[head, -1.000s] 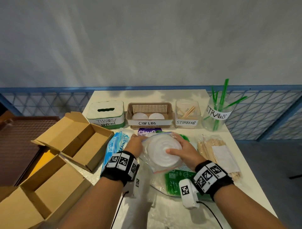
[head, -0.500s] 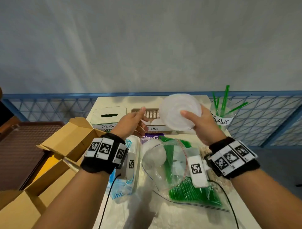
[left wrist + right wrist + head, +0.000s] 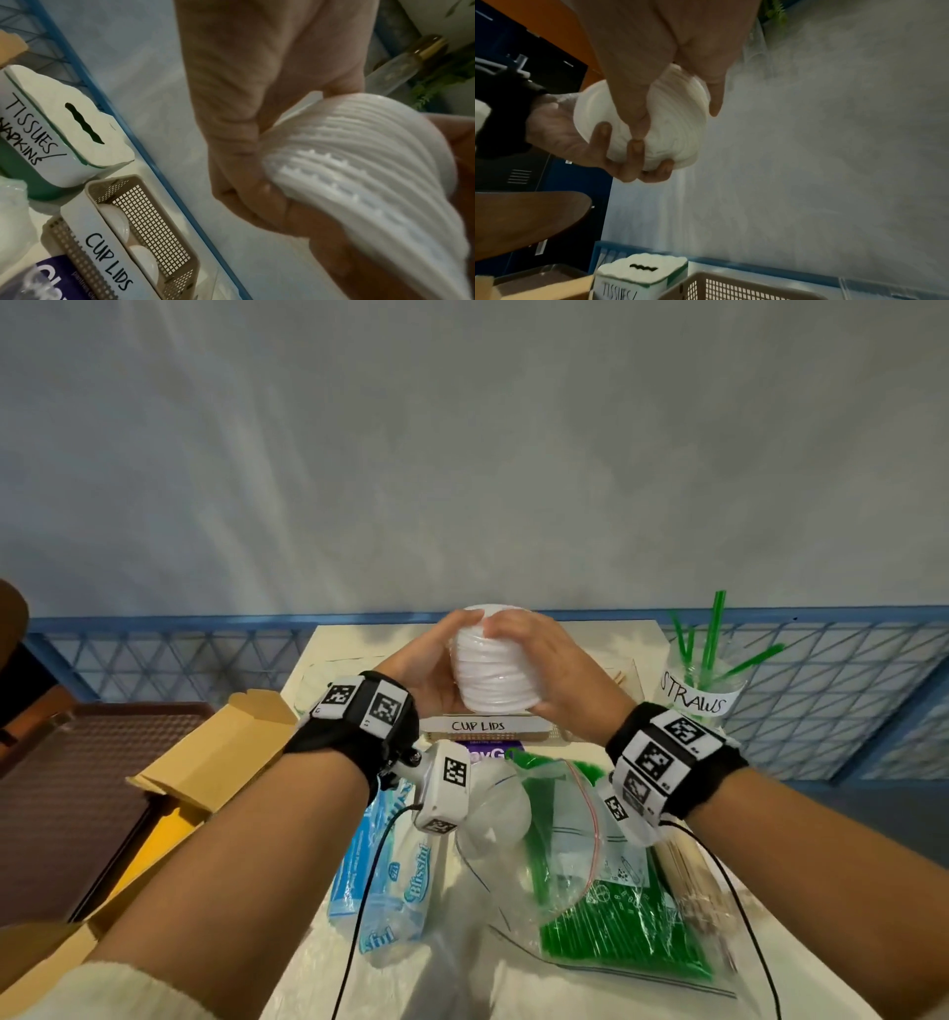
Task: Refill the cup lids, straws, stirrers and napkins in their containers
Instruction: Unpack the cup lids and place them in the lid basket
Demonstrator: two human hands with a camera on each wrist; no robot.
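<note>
Left of the lid basket (image 3: 144, 239) on the worktop (image 3: 354, 634) stands the tissue box (image 3: 64, 130). Above the basket, the left hand (image 3: 426, 675) curls its fingers (image 3: 631, 154) under the stack of cup lids (image 3: 493, 665); the right hand (image 3: 554, 680) pinches its upper side. Right of the basket stands the straw jar (image 3: 703, 690).

Open cardboard boxes (image 3: 215, 752) (left of table); brown tray (image 3: 77, 793), blue railing (image 3: 154, 654)

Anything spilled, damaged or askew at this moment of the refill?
Nothing spilled or damaged. Both hands, left hand and right hand, hold the stack of cup lids above the CUP LIDS basket. The emptied bag lies crumpled over the straw pack, as expected mid-refill.
</note>
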